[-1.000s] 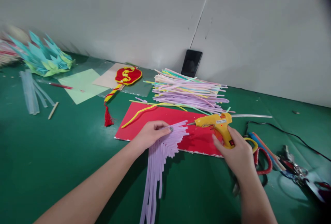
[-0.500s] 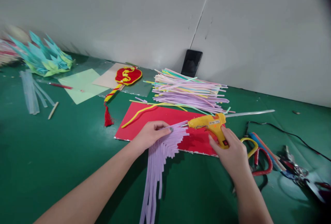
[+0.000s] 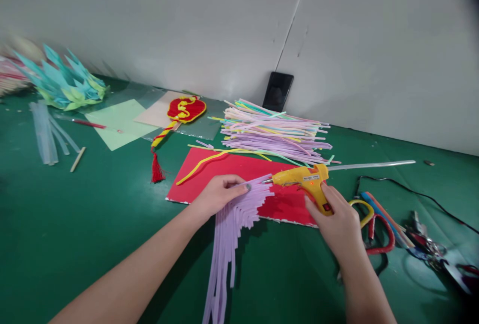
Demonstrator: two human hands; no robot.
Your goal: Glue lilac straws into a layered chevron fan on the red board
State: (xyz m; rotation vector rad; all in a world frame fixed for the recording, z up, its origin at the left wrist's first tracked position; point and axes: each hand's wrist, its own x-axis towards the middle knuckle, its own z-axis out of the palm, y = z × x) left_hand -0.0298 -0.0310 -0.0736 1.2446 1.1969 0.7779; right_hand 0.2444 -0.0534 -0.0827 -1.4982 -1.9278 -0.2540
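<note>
In the head view I had the left hand (image 3: 220, 195) clamped on the lilac stems (image 3: 245, 209), thumb on top, near the end where their short tips fanned out. From those fingers the long tails hung down towards me over the green surface (image 3: 93, 224). The right hand (image 3: 339, 221) was closed around the handle of the yellow glue gun (image 3: 313, 182), just right of the left fingers; whether its trigger was pulled, I could not tell. The nozzle (image 3: 267, 181) sat at the uppermost stem, just beyond the thumb, though I could not make out whether it touched or hovered. A clear glue stick (image 3: 374, 165) ran out behind the gun, away to the right.

I judged the work well under way: many stems already lay side by side in a stepped row, but the top edge looked unfinished and the tails were loose. Beyond the left fingers, the red board (image 3: 224, 166) lay partly under both hands, with a curved yellow stem (image 3: 239, 151) across it. Farther off was a thick pile of stems (image 3: 275, 132), apparently unused, so I reckoned plenty was left to add. Scissors (image 3: 391, 238) rested just right of the right fingers
</note>
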